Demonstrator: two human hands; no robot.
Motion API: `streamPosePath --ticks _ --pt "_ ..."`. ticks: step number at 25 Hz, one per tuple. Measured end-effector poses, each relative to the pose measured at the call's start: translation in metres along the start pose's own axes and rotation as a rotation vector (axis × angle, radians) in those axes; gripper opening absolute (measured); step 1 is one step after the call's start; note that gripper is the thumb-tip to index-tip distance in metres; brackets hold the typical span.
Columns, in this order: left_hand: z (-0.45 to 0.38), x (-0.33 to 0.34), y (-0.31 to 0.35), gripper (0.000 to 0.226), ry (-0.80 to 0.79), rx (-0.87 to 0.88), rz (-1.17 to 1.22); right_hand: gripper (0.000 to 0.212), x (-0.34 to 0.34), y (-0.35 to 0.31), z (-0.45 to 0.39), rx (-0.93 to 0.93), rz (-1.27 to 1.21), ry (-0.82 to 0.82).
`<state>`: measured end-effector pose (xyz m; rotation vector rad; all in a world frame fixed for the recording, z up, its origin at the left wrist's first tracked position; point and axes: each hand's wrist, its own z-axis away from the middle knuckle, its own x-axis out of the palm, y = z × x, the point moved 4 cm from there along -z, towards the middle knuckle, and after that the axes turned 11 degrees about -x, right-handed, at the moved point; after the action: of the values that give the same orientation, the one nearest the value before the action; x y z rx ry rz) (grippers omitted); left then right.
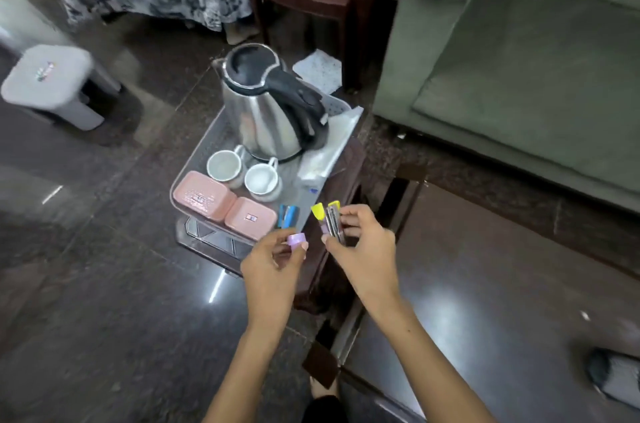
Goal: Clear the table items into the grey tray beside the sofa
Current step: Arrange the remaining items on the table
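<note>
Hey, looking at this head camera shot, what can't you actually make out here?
- Head view: lower parts of the yellow-tipped items, hidden inside the right hand.
- Labels on the pink boxes, too small to read.
- Grey tray far side, hidden by the kettle.
- Blue object, blurred, identity unclear.
- Grey stool, motion-blurred.

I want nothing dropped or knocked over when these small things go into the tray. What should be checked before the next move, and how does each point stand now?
1. Left hand grip on the purple cap: ok, pinched in the fingers.
2. Right hand grip on the yellow-tipped bundle: ok, held upright.
3. Free spot in the grey tray: ok, bare strip beside the blue item.
4. Cups and kettle out of the path: ok, farther back.
5. Pink boxes closed: ok.
6. Whether the cap belongs to the bundle: cannot tell.
</note>
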<state>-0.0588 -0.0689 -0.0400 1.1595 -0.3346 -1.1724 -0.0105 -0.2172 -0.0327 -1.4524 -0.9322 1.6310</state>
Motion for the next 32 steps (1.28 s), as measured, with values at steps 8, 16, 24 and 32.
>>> streamPosePath --ticks 8,16,24,32 --pt "-0.063 -0.039 0.004 0.022 0.069 -0.023 -0.02 0.018 0.09 -0.022 -0.085 0.083 0.432 -0.294" --pt "-0.068 -0.047 0.001 0.027 0.039 -0.052 -0.04 0.017 0.111 -0.02 -0.08 -0.129 0.767 -0.365" --pt "-0.07 -0.037 -0.002 0.014 -0.01 -0.09 -0.03 0.024 0.092 -0.021 -0.017 -0.091 -0.193 -0.356" --pt "-0.069 -0.039 -0.005 0.011 0.002 -0.042 -0.107 0.015 0.074 -0.008 -0.046 -0.177 0.382 -0.201"
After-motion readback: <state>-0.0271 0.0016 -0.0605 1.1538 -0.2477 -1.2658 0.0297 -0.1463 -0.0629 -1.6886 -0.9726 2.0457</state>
